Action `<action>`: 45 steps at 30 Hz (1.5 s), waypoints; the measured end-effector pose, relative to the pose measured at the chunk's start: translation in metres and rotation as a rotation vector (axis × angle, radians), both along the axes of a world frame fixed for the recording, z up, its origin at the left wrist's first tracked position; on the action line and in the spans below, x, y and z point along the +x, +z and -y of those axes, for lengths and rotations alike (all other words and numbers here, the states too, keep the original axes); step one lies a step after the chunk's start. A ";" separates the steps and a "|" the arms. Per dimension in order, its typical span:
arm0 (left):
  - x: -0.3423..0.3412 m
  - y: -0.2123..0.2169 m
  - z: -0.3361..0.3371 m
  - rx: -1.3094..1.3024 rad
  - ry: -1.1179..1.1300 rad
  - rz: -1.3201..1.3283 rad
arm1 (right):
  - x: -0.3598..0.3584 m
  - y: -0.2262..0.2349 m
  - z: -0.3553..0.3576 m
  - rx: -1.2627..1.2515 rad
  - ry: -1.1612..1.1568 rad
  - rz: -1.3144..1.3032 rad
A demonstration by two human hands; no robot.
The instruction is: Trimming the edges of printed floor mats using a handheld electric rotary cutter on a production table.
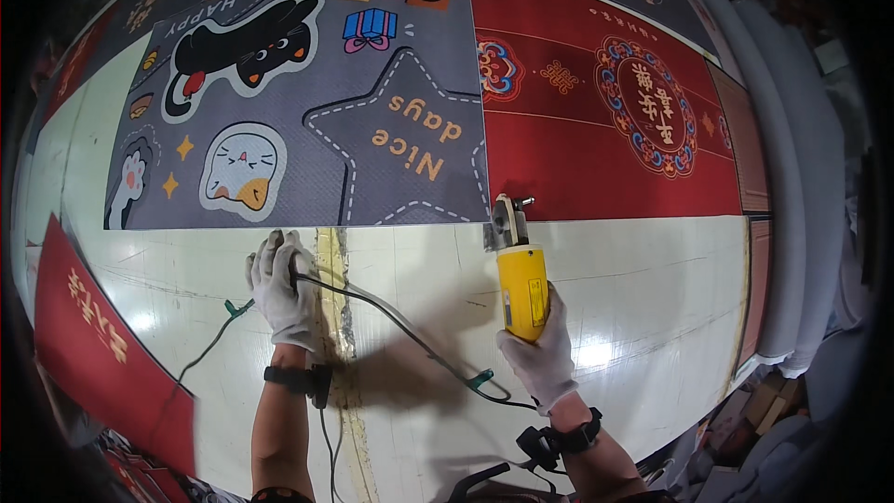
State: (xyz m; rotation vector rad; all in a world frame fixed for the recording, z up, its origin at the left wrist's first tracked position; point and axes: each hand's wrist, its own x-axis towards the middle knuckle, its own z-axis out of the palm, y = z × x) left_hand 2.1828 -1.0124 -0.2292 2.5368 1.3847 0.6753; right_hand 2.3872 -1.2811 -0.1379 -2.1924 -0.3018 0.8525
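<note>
At the near edge of the white tabletop (633, 307), two gloved hands come up from below, each wrist strapped with a black band. The right hand (540, 354) is wrapped around the rear of a yellow power cutter (521, 289), fingers (559, 321) curled tight round the yellow body; the tool runs straight away from the palm, so its grey metal head (507, 221) sits well beyond the fingertips, right at the mat edge. A black cord (400, 326) trails from behind that hand and sweeps left across the tabletop. The left hand (279, 289) lies palm down on the surface, fingers (270, 251) spread slightly and flat, pressing on the cord where it passes under the glove; it grips nothing. Just beside that hand, on its right, a yellowish taped seam (333, 307) runs toward the far side. A thin green-tipped wire (219, 335) trails off to the left. Further out, the grey cartoon-cat mat (307, 102) lies flat, its near edge just beyond the left fingertips. Next to it the red patterned mat (605, 121) stretches right, the cutter's head touching where the two meet. A red strip (93, 335) hangs off the left edge.
</note>
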 end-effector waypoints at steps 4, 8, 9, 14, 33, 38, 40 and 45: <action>-0.002 -0.002 -0.001 0.006 -0.006 -0.032 | 0.002 0.000 -0.011 -0.041 -0.018 -0.013; -0.002 0.000 -0.001 -0.002 0.032 -0.029 | 0.006 -0.008 -0.022 -0.012 -0.025 0.018; -0.002 -0.002 -0.001 0.001 0.058 -0.029 | 0.008 -0.008 -0.025 -0.004 -0.024 0.020; 0.002 -0.004 0.000 0.021 0.073 -0.071 | 0.020 -0.023 -0.037 0.164 -0.038 0.055; 0.003 0.005 0.000 0.012 0.069 -0.106 | 0.091 -0.030 -0.124 0.284 -0.065 0.081; 0.002 0.004 -0.001 -0.028 0.070 -0.128 | 0.112 -0.040 -0.146 0.249 -0.059 0.120; 0.001 0.004 0.000 -0.028 0.074 -0.130 | 0.118 -0.040 -0.156 0.295 -0.060 0.075; 0.002 0.003 0.000 -0.004 0.083 -0.161 | 0.139 -0.043 -0.178 0.317 -0.057 0.080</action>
